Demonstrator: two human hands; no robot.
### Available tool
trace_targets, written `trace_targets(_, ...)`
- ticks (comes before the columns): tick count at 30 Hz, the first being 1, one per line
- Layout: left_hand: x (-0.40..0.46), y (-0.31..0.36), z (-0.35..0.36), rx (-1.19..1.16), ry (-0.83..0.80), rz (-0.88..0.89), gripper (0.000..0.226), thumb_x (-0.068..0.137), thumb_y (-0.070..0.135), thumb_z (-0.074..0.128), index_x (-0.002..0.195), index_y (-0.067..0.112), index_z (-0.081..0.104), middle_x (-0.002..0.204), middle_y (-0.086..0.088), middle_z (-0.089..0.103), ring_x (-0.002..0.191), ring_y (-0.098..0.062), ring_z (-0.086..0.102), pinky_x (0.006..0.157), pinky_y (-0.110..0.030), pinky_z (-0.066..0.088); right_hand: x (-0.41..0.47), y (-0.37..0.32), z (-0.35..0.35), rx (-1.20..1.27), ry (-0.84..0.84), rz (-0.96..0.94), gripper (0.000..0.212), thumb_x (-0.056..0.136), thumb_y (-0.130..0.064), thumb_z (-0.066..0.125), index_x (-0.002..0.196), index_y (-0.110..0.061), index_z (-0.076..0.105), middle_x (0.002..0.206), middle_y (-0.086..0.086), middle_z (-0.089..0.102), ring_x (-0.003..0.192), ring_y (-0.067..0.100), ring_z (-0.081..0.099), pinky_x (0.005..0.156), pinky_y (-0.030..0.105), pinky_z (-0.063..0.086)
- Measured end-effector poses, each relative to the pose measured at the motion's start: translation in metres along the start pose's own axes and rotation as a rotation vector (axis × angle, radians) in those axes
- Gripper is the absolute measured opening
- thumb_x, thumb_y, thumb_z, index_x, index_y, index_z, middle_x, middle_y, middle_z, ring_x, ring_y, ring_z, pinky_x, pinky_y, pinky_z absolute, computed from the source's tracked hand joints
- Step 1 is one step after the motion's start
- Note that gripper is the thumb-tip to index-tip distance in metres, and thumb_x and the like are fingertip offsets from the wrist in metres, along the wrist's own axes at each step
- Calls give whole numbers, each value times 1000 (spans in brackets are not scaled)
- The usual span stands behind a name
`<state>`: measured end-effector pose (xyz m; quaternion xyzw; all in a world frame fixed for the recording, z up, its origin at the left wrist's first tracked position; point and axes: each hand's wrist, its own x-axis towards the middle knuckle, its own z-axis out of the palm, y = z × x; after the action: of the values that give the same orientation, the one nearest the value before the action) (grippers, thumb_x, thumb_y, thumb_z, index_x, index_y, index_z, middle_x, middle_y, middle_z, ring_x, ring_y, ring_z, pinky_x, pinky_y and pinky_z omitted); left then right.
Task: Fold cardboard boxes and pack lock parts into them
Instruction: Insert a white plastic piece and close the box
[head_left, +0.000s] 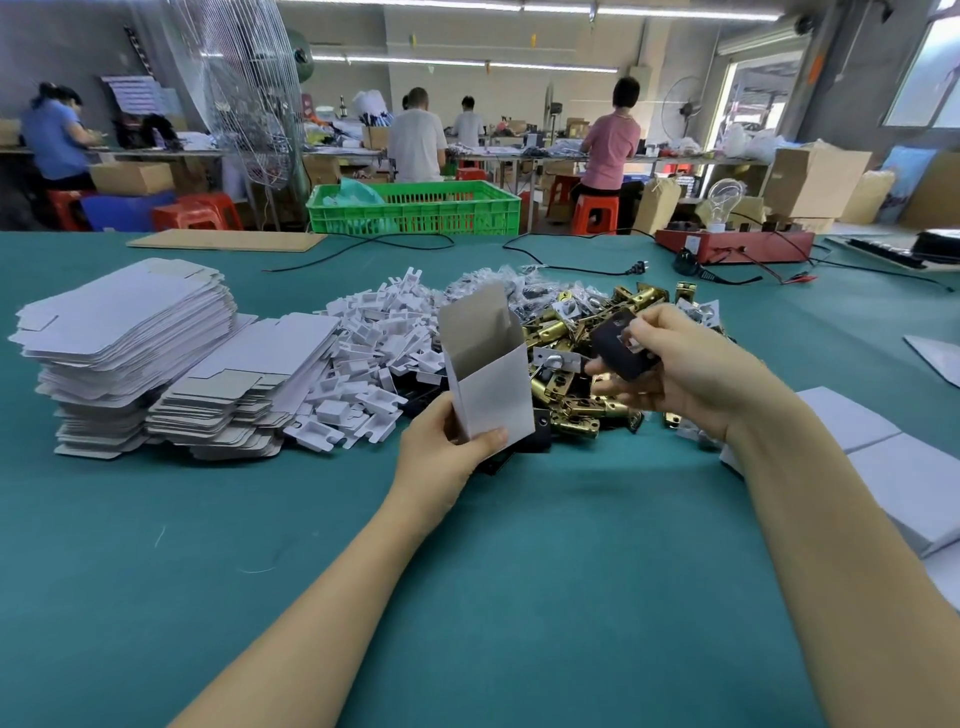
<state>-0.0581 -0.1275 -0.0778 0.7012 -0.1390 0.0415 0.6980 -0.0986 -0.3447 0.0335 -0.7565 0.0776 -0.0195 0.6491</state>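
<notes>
My left hand (447, 452) grips the bottom of an upright folded white cardboard box (491, 384) whose top flap stands open, showing its grey inside. To its right, my right hand (680, 369) holds a black lock part (623, 345) just above a heap of brass lock latches (566, 384). White plastic inserts (374, 353) lie in a pile left of the box. Two stacks of flat white box blanks (135, 332) sit on the green table at the left.
Finished white boxes (914, 483) lie at the right edge. A red electrical tester with a bulb (732, 244) and black cables (571, 267) cross the table's far side. A green crate (415, 208) stands behind. People work at benches in the background.
</notes>
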Motion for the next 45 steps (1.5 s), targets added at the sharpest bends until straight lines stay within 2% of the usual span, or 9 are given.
trace_targets(3, -2, 1, 2, 20, -106, -5, 40, 77, 0, 79, 106, 25, 68, 102, 5, 73, 94, -9, 67, 73, -16, 52, -11, -13, -3, -217, 42, -279, 11, 97, -19, 54, 89, -18, 61, 83, -2, 65, 82, 20, 62, 74, 35, 53)
trace_targets(9, -4, -1, 5, 149, -204, 20, 41, 75, 2, 80, 110, 19, 69, 104, 1, 73, 102, -22, 67, 93, -42, 53, -36, -40, 16, -501, -118, -648, 9, 89, -18, 66, 93, -20, 73, 78, -10, 69, 62, 5, 56, 61, 16, 43)
trace_targets(15, -6, 2, 3, 183, -195, 16, 36, 74, 5, 82, 106, 11, 67, 102, -5, 72, 101, -27, 66, 93, -51, 52, -39, -41, 33, -872, -95, -684, 11, 86, -18, 71, 94, -21, 77, 81, -14, 65, 75, 2, 58, 67, 9, 38)
trace_targets(23, -6, 3, 4, 202, -162, 6, 34, 74, 3, 82, 104, 8, 67, 101, -7, 72, 99, -30, 66, 92, -53, 51, -39, -41, 34, -1087, -173, -666, 14, 88, -13, 67, 98, -16, 77, 83, -11, 63, 81, 9, 58, 73, 18, 38)
trace_targets(30, -6, 3, 4, 259, -162, 7, 36, 72, 10, 85, 103, 17, 68, 99, 2, 73, 96, -23, 67, 90, -51, 52, -36, -38, 37, -1273, -249, -597, 19, 91, -18, 62, 106, -19, 74, 93, -7, 67, 83, 11, 51, 66, 13, 30)
trace_targets(32, -7, 4, 4, 254, -161, 6, 39, 69, 15, 84, 104, 16, 68, 100, 0, 73, 97, -25, 67, 90, -53, 51, -35, -37, 38, -1267, -263, -588, 18, 90, -18, 64, 104, -17, 74, 96, -3, 69, 85, 13, 57, 68, 18, 33)
trace_targets(39, -5, 3, 4, 256, -143, 2, 38, 73, 7, 83, 106, 16, 68, 101, 1, 73, 98, -25, 67, 92, -52, 51, -40, -44, 19, -1013, -110, -622, 12, 84, -22, 72, 95, -22, 75, 82, -12, 69, 72, -6, 56, 63, 4, 38)
trace_targets(42, -6, 3, 4, 239, -113, 4, 35, 73, 7, 83, 104, 12, 67, 99, -5, 73, 96, -32, 65, 90, -54, 50, -41, -43, 20, -986, -156, -583, 10, 84, -16, 72, 91, -22, 76, 60, -29, 61, 64, -9, 57, 58, 2, 37)
trace_targets(45, -7, 4, 4, 214, -116, 0, 35, 72, 12, 82, 104, 9, 67, 99, -10, 71, 97, -35, 64, 89, -54, 49, -39, -39, 29, -1017, -200, -574, 13, 85, -12, 69, 95, -19, 75, 59, -27, 57, 53, -9, 58, 55, 1, 38)
